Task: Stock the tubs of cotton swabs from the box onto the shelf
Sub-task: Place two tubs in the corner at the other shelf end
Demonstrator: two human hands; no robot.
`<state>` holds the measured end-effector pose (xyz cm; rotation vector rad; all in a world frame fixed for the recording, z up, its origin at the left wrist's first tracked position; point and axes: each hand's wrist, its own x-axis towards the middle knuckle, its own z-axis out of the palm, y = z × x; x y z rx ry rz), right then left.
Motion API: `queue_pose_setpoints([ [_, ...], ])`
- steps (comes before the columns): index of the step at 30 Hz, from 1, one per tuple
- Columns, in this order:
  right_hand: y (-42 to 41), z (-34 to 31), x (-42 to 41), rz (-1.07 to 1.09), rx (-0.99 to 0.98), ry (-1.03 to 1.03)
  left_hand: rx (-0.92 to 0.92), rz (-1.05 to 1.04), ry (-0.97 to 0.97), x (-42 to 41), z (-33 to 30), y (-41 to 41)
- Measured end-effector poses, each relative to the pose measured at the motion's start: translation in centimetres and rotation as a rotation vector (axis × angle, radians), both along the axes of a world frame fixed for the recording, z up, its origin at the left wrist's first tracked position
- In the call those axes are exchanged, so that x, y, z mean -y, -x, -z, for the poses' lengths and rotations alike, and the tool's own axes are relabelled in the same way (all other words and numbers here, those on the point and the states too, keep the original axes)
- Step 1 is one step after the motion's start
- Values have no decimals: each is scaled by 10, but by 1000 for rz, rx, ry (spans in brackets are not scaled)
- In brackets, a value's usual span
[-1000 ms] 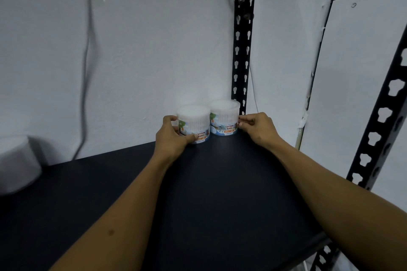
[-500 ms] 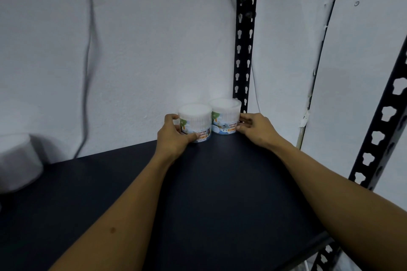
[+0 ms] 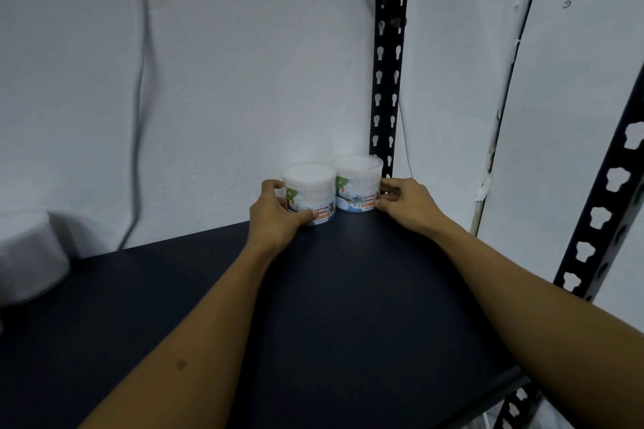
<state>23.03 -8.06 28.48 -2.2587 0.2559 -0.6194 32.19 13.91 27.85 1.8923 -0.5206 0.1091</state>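
Both hands [image 3: 407, 205] still hold the unmoved tubs [image 3: 310, 193].

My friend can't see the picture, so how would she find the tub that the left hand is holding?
Find the black post with holes standing in the back corner of the dark shelf. Two white cotton bud tubs sit side by side at its foot. Hers is the left tub, farther from the post and a bit nearer the front than the right tub, with the left hand curled round it.
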Motion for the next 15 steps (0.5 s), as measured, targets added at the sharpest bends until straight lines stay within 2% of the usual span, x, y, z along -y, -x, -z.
queue_pose_setpoints([
  [15,0,0,0,11,-3,-9,3,-16,-8,1,-1,0],
])
